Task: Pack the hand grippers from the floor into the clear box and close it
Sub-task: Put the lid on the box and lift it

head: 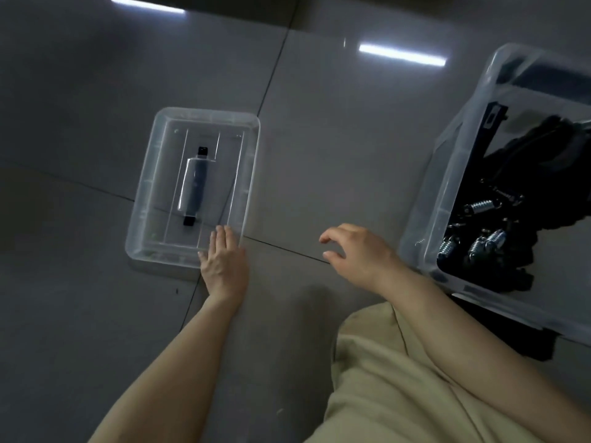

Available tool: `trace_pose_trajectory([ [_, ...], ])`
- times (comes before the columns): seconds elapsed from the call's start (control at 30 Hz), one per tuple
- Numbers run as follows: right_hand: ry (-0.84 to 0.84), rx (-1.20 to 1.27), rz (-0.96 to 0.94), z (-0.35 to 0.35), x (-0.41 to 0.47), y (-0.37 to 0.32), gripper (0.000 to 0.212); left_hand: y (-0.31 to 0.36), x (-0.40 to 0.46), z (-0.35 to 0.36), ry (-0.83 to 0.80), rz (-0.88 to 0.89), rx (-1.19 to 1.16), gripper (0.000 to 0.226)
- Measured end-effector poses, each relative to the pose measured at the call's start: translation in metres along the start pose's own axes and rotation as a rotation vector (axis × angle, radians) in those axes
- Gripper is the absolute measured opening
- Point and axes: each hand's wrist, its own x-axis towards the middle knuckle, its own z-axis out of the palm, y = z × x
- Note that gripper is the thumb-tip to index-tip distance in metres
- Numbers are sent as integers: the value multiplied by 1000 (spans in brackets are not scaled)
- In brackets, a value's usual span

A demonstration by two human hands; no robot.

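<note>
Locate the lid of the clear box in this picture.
In the head view the lid lies flat on the grey floor, left of centre, handle side up; the left hand rests on its near right corner, and the clear box stands far right.

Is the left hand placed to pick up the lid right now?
Probably yes: the left hand lies flat on the near corner of the lid, nothing covering it; the right hand hovers clear.

The floor (335,155) is smooth, glossy grey tile that mirrors the ceiling lights. On it, the lid (192,190) looks like clear, smooth plastic with a dark matt handle. To the right of the lid, the clear box (454,174) is the same transparent plastic; the hand grippers (486,225) inside show matt black grips and shiny coiled metal springs. Nearest the camera, the cloth (399,394) is matt beige fabric.
</note>
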Motion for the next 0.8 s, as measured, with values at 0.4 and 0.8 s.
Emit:
trace_pose_trajectory([
  [0.4, 149, 305, 14, -56, -37, -33, 20, 36, -29, -115, 330, -135, -617, 25],
  [0.8, 369, 612, 218, -127, -133, -30, 65, 96, -109, -227, -87, 134, -1663, 17],
])
